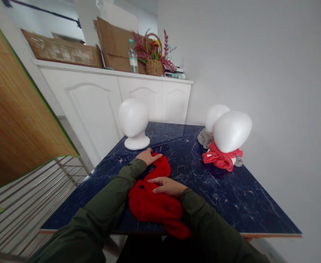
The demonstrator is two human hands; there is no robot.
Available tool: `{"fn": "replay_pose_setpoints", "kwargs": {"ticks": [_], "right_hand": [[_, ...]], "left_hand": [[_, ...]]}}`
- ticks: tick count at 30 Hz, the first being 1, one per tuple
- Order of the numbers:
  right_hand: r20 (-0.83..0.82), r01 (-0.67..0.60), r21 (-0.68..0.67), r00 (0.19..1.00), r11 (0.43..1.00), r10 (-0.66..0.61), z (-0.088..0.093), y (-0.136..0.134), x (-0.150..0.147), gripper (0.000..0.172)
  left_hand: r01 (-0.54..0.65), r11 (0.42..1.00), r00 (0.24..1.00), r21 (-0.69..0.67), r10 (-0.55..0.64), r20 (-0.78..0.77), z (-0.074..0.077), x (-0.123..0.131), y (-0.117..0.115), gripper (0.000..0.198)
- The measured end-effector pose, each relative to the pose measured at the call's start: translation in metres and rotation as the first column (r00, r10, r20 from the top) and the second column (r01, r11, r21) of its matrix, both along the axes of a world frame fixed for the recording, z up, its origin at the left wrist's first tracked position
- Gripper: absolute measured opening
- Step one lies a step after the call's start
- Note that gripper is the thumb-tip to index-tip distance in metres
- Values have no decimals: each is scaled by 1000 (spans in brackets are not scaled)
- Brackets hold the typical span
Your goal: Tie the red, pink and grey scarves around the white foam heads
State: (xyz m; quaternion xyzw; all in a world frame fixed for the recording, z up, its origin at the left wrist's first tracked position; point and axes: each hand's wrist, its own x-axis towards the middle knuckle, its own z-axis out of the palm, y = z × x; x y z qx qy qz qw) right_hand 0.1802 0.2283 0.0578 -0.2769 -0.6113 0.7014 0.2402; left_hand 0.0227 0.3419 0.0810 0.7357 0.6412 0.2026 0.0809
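A bright red scarf (155, 204) lies bunched on the dark blue marble table (231, 197) in front of me. My left hand (147, 156) rests on its far end with fingers closed over the cloth, close to a bare white foam head (133, 122). Nearer to me, my right hand (166, 185) lies flat on the middle of the scarf, fingers stretched out to the left and pressing it down. Two more white foam heads stand at the right: one (231, 131) wears a pinkish-red scarf (220, 159), the one behind it (214, 116) a grey scarf (204, 138).
A white cabinet (94, 95) stands behind the table with cardboard boxes (113, 40), a water bottle (133, 56) and a flower basket (153, 54) on top. A metal rack (26, 204) and a bamboo panel (15, 109) are at my left. A plain wall is at the right.
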Motion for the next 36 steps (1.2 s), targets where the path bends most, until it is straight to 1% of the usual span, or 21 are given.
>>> {"fn": "replay_pose_setpoints", "kwargs": {"ticks": [2,6,8,10,11,14,15,17,18,20,23,25,26,28,29,30,31,32,33,34,36], "right_hand": [[-6,4,17,1000,1000,-4,-1,0,-1,55],[-60,44,43,997,998,-41,-5,-2,-5,61],[-45,99,88,994,991,-95,-6,-1,-6,66],[4,182,208,982,961,-187,-5,4,-2,66],[32,226,304,969,926,-247,-3,8,2,63],[92,278,595,909,754,-407,3,22,22,47],[103,271,645,896,715,-433,5,27,28,41],[114,261,690,882,675,-457,5,35,38,32],[112,257,706,879,660,-463,5,38,41,30],[104,250,756,867,605,-488,3,42,42,30],[58,271,845,810,460,-583,3,42,47,28],[-59,397,868,680,299,-731,8,40,62,26],[-147,483,858,558,176,-817,10,39,74,25],[-322,605,784,204,-139,-924,15,35,108,24],[-383,617,729,8,-297,-924,16,33,128,25],[-410,609,672,-168,-422,-896,17,30,149,28],[-391,613,615,-310,-496,-867,16,27,170,31],[-322,647,560,-406,-518,-855,15,24,188,33],[-228,699,504,-459,-508,-859,14,22,205,33],[-137,753,452,-472,-479,-871,12,21,218,32],[-18,839,373,-420,-396,-907,9,21,233,30]], "left_hand": [[85,996,996,-32,-86,-27,-3,19,-3,39],[95,990,995,109,-97,13,1,33,12,16],[37,980,997,195,-48,55,6,27,25,26],[-28,963,993,268,-4,116,8,17,37,36],[-49,954,990,295,6,144,8,13,41,41],[-54,936,983,347,-12,183,5,8,34,50],[-13,933,986,360,-48,160,4,9,25,52],[148,926,983,348,-176,52,3,16,0,51],[247,919,967,307,-255,-14,1,21,-13,51],[402,906,914,132,-387,-124,-3,31,-37,52],[439,890,867,-124,-456,-200,-12,34,-52,56],[446,879,851,-171,-475,-222,-17,24,-47,52],[454,876,849,-164,-481,-221,-18,17,-42,49],[450,884,862,-125,-466,-199,-19,1,-30,46],[434,896,877,-96,-444,-184,-18,-7,-25,45],[412,909,894,-59,-416,-165,-18,-13,-22,45],[391,921,911,-10,-388,-139,-17,-18,-20,46],[371,927,925,49,-365,-109,-15,-21,-20,47],[359,927,933,111,-352,-76,-14,-22,-21,47],[354,920,935,169,-352,-44,-12,-22,-23,47],[364,900,927,241,-375,-1,-8,-16,-29,45]]}}
